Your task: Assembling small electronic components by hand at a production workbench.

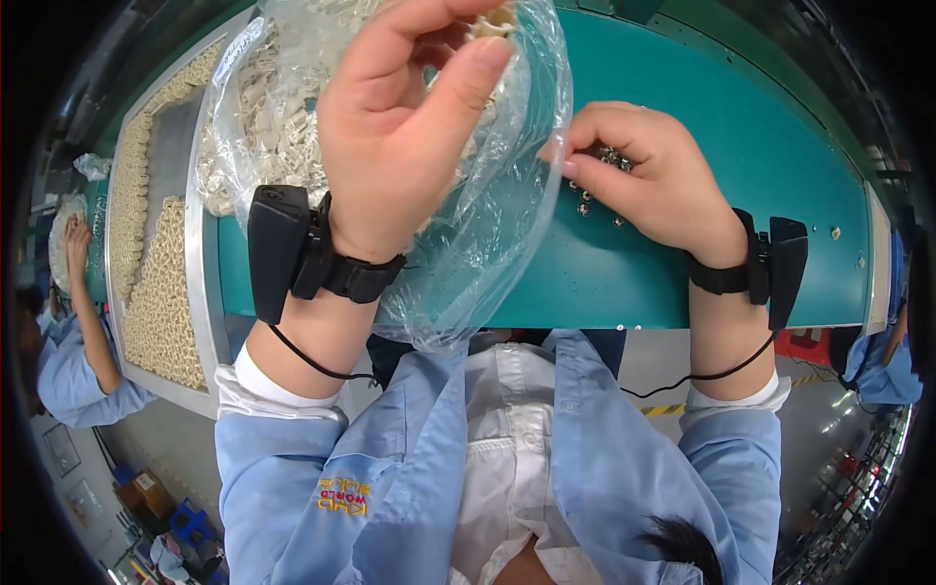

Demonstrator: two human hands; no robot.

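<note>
My left hand (395, 136) is raised over the clear plastic bag (517, 263), its thumb and fingers closed round a small cream-coloured part (493, 21) with a hollow end. Inside the bag lies a heap of pale cream parts (283, 132). To the right, my right hand (653, 175) hovers low over the green bench, thumb and forefinger pinched together beside the bag's edge. Whatever is between those fingertips is too small to make out. Small shiny metal pieces (585, 209) lie under and beside this hand, partly hidden by its fingers.
The green bench top (760, 166) spreads to the right, with a few tiny bits near its right end. On the left stands a metal-rimmed tray (198, 249) with rows of cream parts (166, 302). Beyond it, another person's arm (88, 312) reaches over a bag.
</note>
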